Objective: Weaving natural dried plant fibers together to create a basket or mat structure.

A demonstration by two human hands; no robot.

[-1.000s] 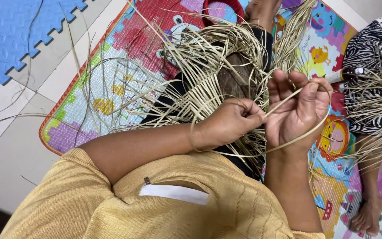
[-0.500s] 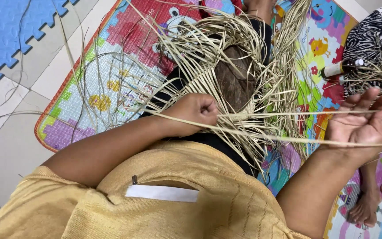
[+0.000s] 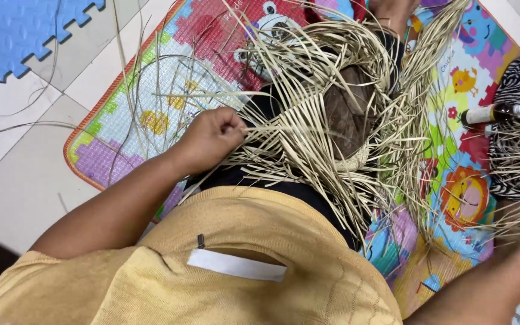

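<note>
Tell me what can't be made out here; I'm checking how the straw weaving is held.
Head view only:
- Right hand: cut off by the right edge; only the forearm shows.
- Left hand: fingertips closed around the straw strands, so the exact grip is hidden.
- Brown form under the weave: mostly covered by strands.
- Bottle: partly hidden by straw.

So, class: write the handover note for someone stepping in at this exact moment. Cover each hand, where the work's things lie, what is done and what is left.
Left hand: closed in a pinch on pale straw strips at the left edge of the weave.
Right hand: almost out of view at the lower right edge; only the forearm shows, so its grip cannot be told.
Half-woven straw piece: in the lap, over a brown mould, above the colourful play mat.
Done: a plaited patch left of the mould.
Left: many loose strips fan out unwoven all round.
</note>
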